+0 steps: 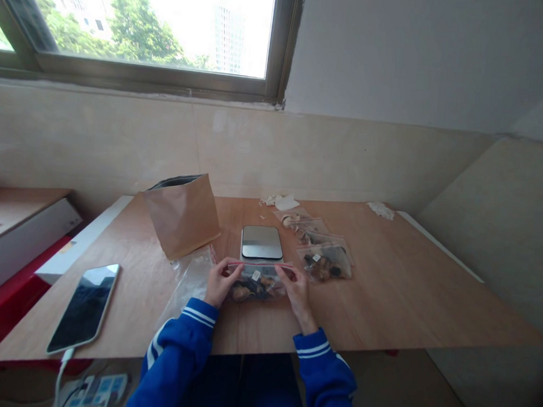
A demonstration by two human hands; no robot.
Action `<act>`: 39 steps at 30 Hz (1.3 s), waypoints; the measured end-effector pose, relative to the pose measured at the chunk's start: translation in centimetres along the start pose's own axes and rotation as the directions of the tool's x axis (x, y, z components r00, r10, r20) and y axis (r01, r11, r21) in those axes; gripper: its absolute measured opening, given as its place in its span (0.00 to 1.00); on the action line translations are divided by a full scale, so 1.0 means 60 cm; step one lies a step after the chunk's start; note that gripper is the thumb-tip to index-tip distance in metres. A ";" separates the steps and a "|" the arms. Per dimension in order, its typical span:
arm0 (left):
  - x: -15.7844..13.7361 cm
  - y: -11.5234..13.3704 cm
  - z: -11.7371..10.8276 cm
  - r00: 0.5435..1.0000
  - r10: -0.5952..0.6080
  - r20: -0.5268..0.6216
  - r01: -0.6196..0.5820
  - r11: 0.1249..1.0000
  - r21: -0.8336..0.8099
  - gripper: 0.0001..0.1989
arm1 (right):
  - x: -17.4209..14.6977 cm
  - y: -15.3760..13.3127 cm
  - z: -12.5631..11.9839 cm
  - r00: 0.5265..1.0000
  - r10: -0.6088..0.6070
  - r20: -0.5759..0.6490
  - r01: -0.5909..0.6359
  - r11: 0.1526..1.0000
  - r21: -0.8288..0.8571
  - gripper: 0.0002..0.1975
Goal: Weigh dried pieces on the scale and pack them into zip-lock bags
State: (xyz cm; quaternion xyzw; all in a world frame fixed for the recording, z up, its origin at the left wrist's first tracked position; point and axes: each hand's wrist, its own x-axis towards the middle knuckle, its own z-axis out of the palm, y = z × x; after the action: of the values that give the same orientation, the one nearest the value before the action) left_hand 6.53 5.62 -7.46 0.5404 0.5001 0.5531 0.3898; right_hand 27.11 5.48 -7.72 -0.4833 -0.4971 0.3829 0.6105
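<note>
A clear zip bag [256, 285] with dark and orange-brown dried pieces and a small white label lies in front of me. Its reddish zip edge runs along the top. My left hand [221, 281] pinches the left end of that edge, and my right hand [295, 287] pinches the right end. Just beyond the bag sits a flat kitchen scale [262, 241] with a silver top. Several filled zip bags [326, 263] overlap on the table to the right of the scale. Loose clear plastic bags [190, 285] lie beside my left hand.
An open brown paper bag [183, 218] stands at the back left. A phone [85, 308] on a white charging cable lies near the left front edge, above a power strip [97, 393]. Crumpled white scraps [286, 202] lie along the table's [406, 289] back edge.
</note>
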 end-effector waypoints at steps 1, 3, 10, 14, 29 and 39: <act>0.000 0.000 0.000 1.000 -0.004 0.019 0.005 1.000 -0.017 0.15 | -0.001 0.000 0.000 1.000 0.016 0.003 -0.016 1.000 0.014 0.15; 0.000 -0.002 0.000 0.998 -0.012 0.062 0.015 0.999 -0.051 0.15 | -0.002 0.001 0.000 0.998 0.054 0.032 -0.056 0.998 0.042 0.15; -0.002 -0.011 0.001 0.996 0.017 0.084 -0.015 0.999 -0.035 0.15 | -0.008 -0.001 0.000 0.988 0.091 0.127 -0.097 0.994 0.048 0.15; -0.003 -0.001 -0.001 0.998 0.037 0.059 -0.037 0.999 -0.013 0.14 | -0.007 0.003 -0.001 0.991 0.064 0.117 -0.066 0.998 0.018 0.16; -0.008 0.024 0.000 0.980 0.033 0.197 -0.020 0.998 -0.066 0.14 | -0.019 -0.011 -0.004 0.978 -0.078 0.194 0.090 0.995 -0.052 0.10; -0.015 0.030 0.003 0.980 0.023 0.199 -0.012 0.998 -0.057 0.15 | -0.019 -0.010 -0.001 0.984 -0.109 0.143 0.119 0.991 -0.058 0.09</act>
State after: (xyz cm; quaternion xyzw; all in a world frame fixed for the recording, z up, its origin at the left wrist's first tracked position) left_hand 7.02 4.41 -5.92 0.5866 0.4380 0.5133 0.4480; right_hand 26.90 4.22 -7.41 -0.4460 -0.5778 0.3636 0.5788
